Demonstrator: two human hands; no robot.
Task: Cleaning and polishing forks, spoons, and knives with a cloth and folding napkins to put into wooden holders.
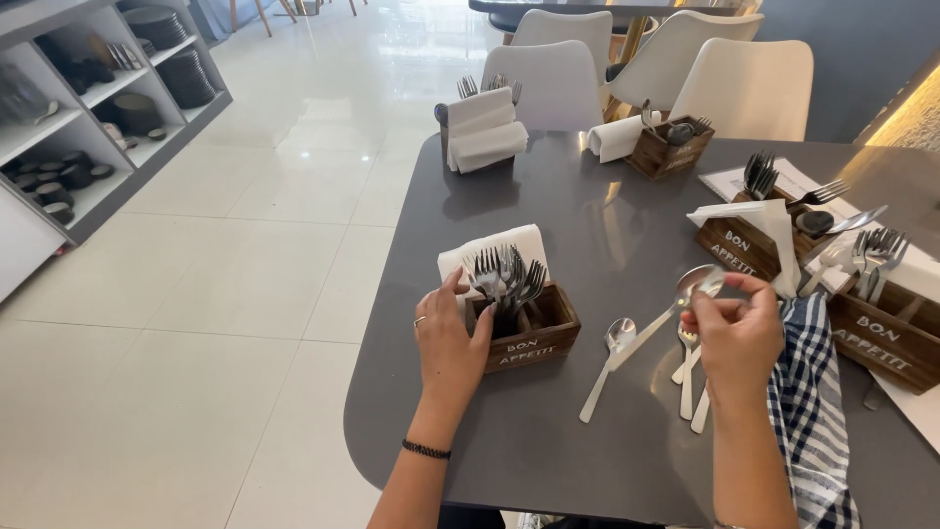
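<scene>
My left hand rests against the left side of a small wooden cutlery box on the grey table. The box holds several forks standing upright and white napkins behind them. My right hand pinches a spoon by its bowl end, the handle slanting down to the left. Another spoon lies flat on the table between the hands. More spoons lie under my right hand. A blue checked cloth drapes beside my right forearm.
Other wooden cutlery boxes stand at the right, right middle and far side, plus a napkin-filled one. White chairs line the far edge. A grey shelf unit with dark dishes stands left across the tiled floor.
</scene>
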